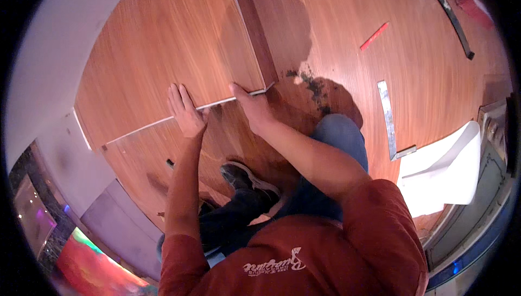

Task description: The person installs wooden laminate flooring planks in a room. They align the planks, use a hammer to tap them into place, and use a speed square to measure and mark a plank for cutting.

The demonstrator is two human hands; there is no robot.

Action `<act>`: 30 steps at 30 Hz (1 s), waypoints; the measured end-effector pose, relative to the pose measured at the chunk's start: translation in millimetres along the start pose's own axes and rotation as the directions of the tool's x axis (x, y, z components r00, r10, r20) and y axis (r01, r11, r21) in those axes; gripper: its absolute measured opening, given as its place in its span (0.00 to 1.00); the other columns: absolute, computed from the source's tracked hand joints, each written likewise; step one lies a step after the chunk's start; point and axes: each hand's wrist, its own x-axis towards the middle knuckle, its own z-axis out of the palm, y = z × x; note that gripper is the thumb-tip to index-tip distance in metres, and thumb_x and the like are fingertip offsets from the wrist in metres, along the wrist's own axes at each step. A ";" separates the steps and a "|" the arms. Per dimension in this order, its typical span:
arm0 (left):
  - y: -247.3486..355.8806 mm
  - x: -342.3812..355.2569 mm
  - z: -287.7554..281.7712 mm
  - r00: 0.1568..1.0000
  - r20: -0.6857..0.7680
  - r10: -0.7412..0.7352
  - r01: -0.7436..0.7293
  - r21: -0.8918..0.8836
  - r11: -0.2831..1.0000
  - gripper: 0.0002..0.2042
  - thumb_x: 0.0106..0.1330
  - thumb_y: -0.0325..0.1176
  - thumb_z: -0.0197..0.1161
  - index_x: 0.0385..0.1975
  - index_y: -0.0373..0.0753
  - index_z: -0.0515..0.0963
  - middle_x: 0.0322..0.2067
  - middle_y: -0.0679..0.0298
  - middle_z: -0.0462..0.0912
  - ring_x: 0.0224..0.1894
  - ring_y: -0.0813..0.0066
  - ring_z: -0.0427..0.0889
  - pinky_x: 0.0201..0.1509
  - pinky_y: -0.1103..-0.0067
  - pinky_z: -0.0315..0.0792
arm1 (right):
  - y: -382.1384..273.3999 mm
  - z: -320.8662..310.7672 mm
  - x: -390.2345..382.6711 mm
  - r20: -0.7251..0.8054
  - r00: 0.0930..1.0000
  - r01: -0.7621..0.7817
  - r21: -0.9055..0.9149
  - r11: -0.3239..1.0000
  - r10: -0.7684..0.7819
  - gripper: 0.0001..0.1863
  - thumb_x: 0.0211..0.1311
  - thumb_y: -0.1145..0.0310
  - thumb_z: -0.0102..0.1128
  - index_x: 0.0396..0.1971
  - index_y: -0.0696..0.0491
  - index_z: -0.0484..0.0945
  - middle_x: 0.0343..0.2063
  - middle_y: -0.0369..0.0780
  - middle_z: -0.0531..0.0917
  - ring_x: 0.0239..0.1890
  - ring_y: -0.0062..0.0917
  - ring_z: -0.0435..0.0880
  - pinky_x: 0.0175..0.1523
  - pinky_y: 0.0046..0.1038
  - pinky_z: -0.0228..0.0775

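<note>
A large wood-grain panel with thin white edges lies in front of me, slightly raised above a wood-grain surface of similar colour. My left hand rests on its near edge, the fingers stretched flat on top. Close to the panel's near right corner, my right hand grips the same edge. The thumb sits on top there, and the other fingers are hidden beneath the edge.
To the right lie a red pencil, a metal try square, a white sheet and a dark bar. Dark crumbs are scattered near the panel's corner. My shoe is below my hands. A pale wall borders the left.
</note>
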 end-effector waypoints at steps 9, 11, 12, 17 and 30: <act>-6.1 -3.9 6.2 0.998 -0.049 0.030 -0.030 0.008 1.000 0.52 0.55 0.48 0.79 0.75 0.29 0.58 0.75 0.37 0.56 0.78 0.36 0.54 0.79 0.49 0.49 | 3.7 2.6 1.3 0.015 1.000 0.015 0.052 0.999 -0.016 0.26 0.69 0.62 0.72 0.61 0.59 0.76 0.56 0.36 0.80 0.57 0.24 0.77 0.63 0.30 0.68; -5.8 -4.3 8.1 0.998 -0.064 0.028 -0.027 0.015 1.000 0.52 0.54 0.50 0.79 0.74 0.30 0.58 0.75 0.38 0.57 0.78 0.37 0.54 0.79 0.49 0.49 | 1.5 2.4 -0.8 0.013 1.000 0.001 0.042 0.999 -0.001 0.25 0.69 0.61 0.72 0.59 0.58 0.78 0.53 0.35 0.82 0.54 0.23 0.77 0.60 0.29 0.69; -5.7 -3.9 9.1 0.998 -0.065 0.023 -0.023 0.013 1.000 0.52 0.53 0.49 0.80 0.75 0.31 0.58 0.75 0.39 0.57 0.78 0.38 0.54 0.79 0.49 0.49 | 4.0 1.2 1.3 0.019 1.000 -0.008 0.029 1.000 0.008 0.24 0.69 0.60 0.72 0.58 0.57 0.78 0.52 0.34 0.82 0.53 0.22 0.77 0.59 0.29 0.69; -10.0 -3.9 10.7 0.997 -0.070 0.029 -0.027 0.032 0.999 0.54 0.51 0.47 0.80 0.76 0.32 0.57 0.76 0.40 0.55 0.79 0.41 0.53 0.79 0.49 0.49 | 11.4 2.4 -5.6 0.089 0.990 -0.070 -0.375 0.924 0.111 0.20 0.72 0.56 0.68 0.54 0.56 0.82 0.45 0.35 0.84 0.47 0.19 0.80 0.51 0.26 0.72; -6.9 -4.3 -3.4 0.997 0.034 -0.069 0.068 0.015 0.998 0.54 0.55 0.50 0.78 0.77 0.33 0.54 0.78 0.43 0.51 0.81 0.44 0.49 0.81 0.50 0.47 | -38.2 8.0 -33.5 0.562 0.826 0.076 -0.178 0.981 0.038 0.15 0.80 0.61 0.56 0.48 0.58 0.81 0.31 0.37 0.85 0.29 0.19 0.82 0.35 0.22 0.76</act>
